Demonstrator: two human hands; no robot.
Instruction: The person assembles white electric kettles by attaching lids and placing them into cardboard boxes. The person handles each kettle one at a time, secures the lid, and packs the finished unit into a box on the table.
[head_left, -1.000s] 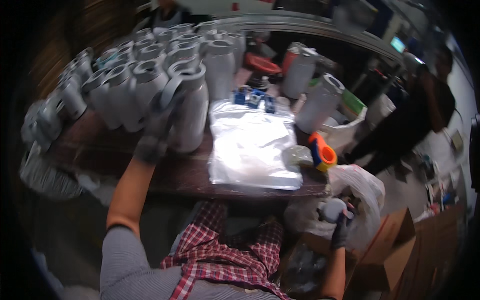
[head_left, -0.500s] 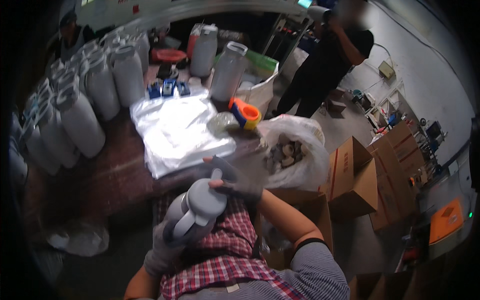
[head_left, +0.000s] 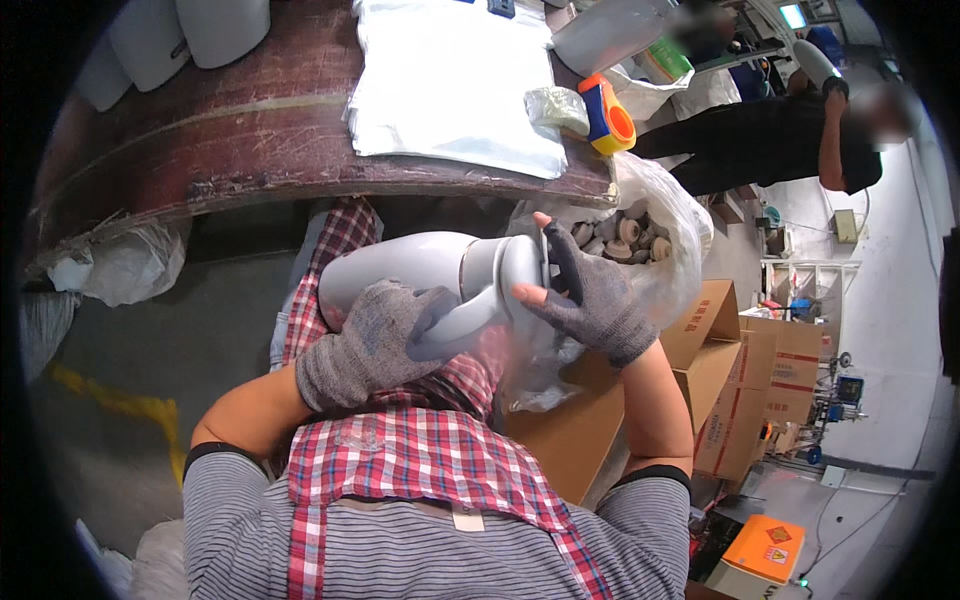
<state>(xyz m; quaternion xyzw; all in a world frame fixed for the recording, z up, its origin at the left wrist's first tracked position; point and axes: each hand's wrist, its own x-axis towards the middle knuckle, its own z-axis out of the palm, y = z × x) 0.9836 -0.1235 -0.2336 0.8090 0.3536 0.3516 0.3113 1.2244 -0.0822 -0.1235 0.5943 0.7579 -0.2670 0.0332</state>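
A light grey thermos jug [head_left: 395, 262] lies tilted on its side across my lap, its base to the left and its lid [head_left: 519, 262] to the right. My left hand [head_left: 368, 340], in a grey knitted glove, is closed around the jug's handle side. My right hand [head_left: 603, 300], in a similar glove with bare thumb and index tips, grips the lid's edge between thumb and fingers. Its thumb rests on the near side of the lid, and the index finger reaches over the far side.
Clear plastic bags [head_left: 455, 90] lie stacked on the dark table [head_left: 250, 130], beside an orange and blue tape dispenser [head_left: 606, 115]. A sack of round parts [head_left: 690, 225] and an open carton [head_left: 570, 420] stand at right. Another person [head_left: 770, 140] stands beyond, holding a jug.
The jug has tipped from nearly upright to lying sideways, its lid now pointing right. My right hand stays at the lid. The view has turned and moved nearer the lap.
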